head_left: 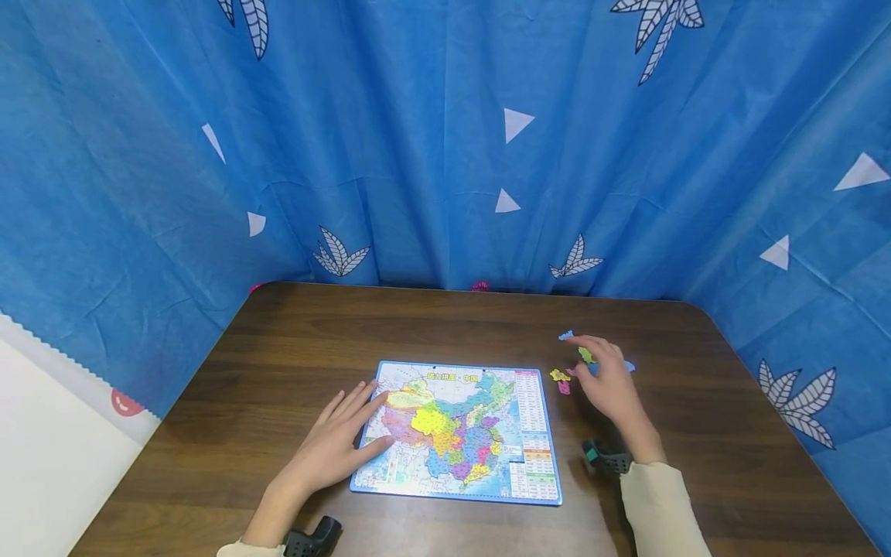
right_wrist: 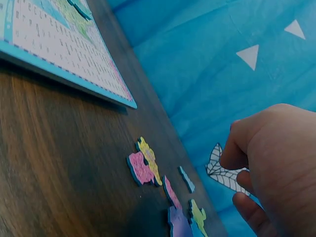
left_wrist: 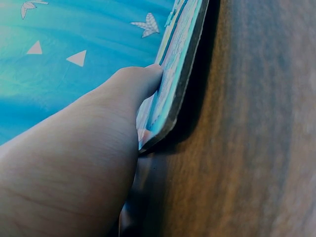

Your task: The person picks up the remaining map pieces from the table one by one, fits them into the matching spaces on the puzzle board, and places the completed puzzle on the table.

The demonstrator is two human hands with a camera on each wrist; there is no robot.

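Observation:
A map puzzle board (head_left: 534,433) with a blue border lies on the table, its coloured pieces mostly set in the map. My left hand (head_left: 339,442) rests on the board's left side with fingers spread, the thumb on its surface. Over loose puzzle pieces right of the board, my right hand (head_left: 611,385) hovers with loosely bent fingers and nothing visible in them. Below it in the right wrist view are a pink piece (right_wrist: 140,169) beside a yellow piece (right_wrist: 149,158), a small blue piece (right_wrist: 186,179), a green piece (right_wrist: 198,213) and a purple piece (right_wrist: 178,224).
The dark wooden table (head_left: 292,333) carries the board and the pieces. A blue curtain (head_left: 418,155) with leaf and triangle prints hangs right behind its far edge and along the sides. Each wrist wears a black camera strap, such as the right one (head_left: 612,462).

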